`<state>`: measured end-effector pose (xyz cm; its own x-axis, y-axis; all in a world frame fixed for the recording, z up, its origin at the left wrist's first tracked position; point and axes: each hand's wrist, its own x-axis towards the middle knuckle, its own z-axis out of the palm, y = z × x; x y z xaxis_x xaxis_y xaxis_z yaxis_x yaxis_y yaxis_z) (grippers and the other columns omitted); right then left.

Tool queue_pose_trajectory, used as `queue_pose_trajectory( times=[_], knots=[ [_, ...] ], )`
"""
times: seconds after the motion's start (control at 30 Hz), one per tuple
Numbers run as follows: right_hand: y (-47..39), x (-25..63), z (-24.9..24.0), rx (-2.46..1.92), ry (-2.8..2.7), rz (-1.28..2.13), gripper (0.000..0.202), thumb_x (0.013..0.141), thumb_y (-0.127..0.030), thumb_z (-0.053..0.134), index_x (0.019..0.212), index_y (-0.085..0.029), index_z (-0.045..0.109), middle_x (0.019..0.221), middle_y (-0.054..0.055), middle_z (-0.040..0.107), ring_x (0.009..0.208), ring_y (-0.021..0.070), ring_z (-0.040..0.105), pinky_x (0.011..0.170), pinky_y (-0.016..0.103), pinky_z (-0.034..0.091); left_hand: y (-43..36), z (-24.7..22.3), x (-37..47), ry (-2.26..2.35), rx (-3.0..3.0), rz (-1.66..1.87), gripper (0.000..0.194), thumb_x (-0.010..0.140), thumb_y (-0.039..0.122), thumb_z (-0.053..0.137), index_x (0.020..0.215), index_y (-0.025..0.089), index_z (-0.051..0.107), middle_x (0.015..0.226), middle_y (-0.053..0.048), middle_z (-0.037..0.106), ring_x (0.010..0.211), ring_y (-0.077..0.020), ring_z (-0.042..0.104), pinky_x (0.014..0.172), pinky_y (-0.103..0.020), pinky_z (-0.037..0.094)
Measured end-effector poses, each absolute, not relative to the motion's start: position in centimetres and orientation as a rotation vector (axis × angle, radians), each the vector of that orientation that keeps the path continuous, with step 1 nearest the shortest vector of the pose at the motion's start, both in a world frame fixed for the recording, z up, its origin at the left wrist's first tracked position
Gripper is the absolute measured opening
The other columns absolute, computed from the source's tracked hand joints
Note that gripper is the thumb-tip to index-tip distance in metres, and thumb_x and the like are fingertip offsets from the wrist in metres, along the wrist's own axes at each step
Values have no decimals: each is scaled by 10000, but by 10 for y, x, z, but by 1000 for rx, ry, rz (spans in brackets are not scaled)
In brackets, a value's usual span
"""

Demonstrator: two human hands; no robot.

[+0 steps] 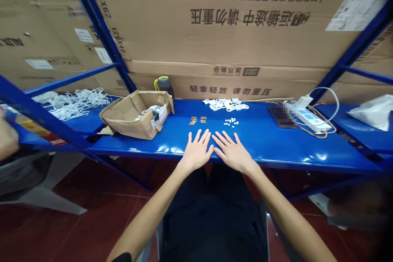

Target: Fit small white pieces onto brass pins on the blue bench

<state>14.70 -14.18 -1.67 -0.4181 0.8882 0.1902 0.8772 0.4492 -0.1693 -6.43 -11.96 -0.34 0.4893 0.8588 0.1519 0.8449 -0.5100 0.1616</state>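
Note:
My left hand [197, 150] lies flat on the front edge of the blue shelf table [172, 141], fingers apart and nothing in it. Beside it my right hand [231, 150] rests the same way, palm down, the two thumbs nearly touching. Just beyond the left fingertips are small brass-coloured pieces [193, 120] in a row, with a second short group [203, 120] to their right. Tiny white pieces [231, 122] lie scattered ahead of my right hand. Farther back is a heap of white plastic parts [226, 105], each seemingly with a hole.
An open cardboard box [132, 127] with mixed items stands left, a dark bottle-like object [166, 85] behind it. At right are a power strip [313, 119], cables and a pixelated dark object [282, 115]. White cords [76, 104] lie far left, near another person's hand [7, 137].

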Motion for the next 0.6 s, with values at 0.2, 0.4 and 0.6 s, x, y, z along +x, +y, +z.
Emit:
queue_pose_trajectory(
  times=[0.2,0.4,0.6],
  knots=[
    [-118,138,-15,-1576,-2458,174,625,1137,-442,235,1741,-293,289,1778,35,286,1670,295,240,1347,680,112,-98,-2,-43,1500,2643,275,625,1110,339,287,1707,176,376,1783,-113,274,1677,-323,235,1352,-680,139],
    [-124,137,-11,-1563,-2334,94,582,1134,-426,275,1668,-277,450,1731,83,423,1614,293,385,1327,657,223,-99,0,-45,1533,2595,386,582,1120,341,306,1672,211,437,1756,-87,369,1653,-293,306,1360,-642,173],
    [-141,140,-12,-1462,-2255,-110,473,1137,-394,355,1373,-207,720,1474,149,688,1376,306,620,1157,520,458,-104,-3,-49,1523,2587,444,552,1134,399,332,1635,232,491,1746,-72,394,1654,-294,306,1363,-637,184]
  ],
)
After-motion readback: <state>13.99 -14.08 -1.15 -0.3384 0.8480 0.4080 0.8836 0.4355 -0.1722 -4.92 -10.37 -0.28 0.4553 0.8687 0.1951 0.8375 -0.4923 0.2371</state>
